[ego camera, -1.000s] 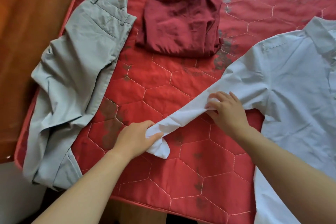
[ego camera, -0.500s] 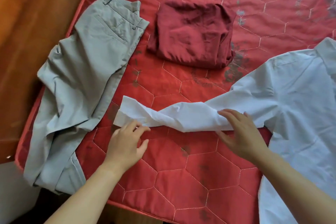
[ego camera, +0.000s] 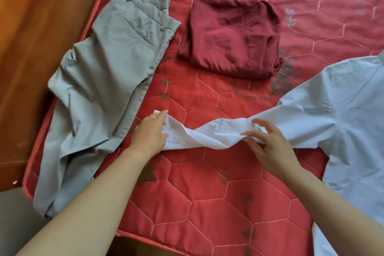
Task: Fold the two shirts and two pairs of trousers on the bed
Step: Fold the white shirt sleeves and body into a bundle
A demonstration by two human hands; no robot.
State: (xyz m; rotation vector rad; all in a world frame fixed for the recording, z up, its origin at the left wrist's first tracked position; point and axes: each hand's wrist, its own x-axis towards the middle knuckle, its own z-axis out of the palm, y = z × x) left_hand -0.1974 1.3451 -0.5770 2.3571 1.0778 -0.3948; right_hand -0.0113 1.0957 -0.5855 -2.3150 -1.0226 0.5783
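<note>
Since half a second ago the left hand (ego camera: 150, 133) has slid forward onto the cuff (ego camera: 173, 131), and the sleeve (ego camera: 209, 134) is now bunching mid-length instead of lying as a flat band. Left hand is lying flat, fingers straight, pressing the cuff onto the mattress (ego camera: 207, 193); no curl round the cloth, so it is pinning, not gripping. Right hand (ego camera: 268, 145) is sitting palm-down with fingers spread, fingertips touching the crumpled part of the sleeve near the armpit; it is reading as open contact, and I cannot see a clear pinch. Both forearms are coming in from the bottom edge, the left one angling up and right, the right one up and left, wrists low over the bed. The light blue shirt (ego camera: 342, 120) is lying spread at the right, collar end away from the person and partly out of view, its sleeve stretching left until the cuff is just beside the grey trousers (ego camera: 104, 79). Those trousers are lying unfolded along the left mattress edge, one end hanging over the near corner. A folded maroon garment (ego camera: 232, 35) is sitting further back, apart from both. My read: the sleeve-flattening step of the shirt fold is underway. The next move is calling for smoothing out the bunch, then carrying the sleeve across the shirt body.
</note>
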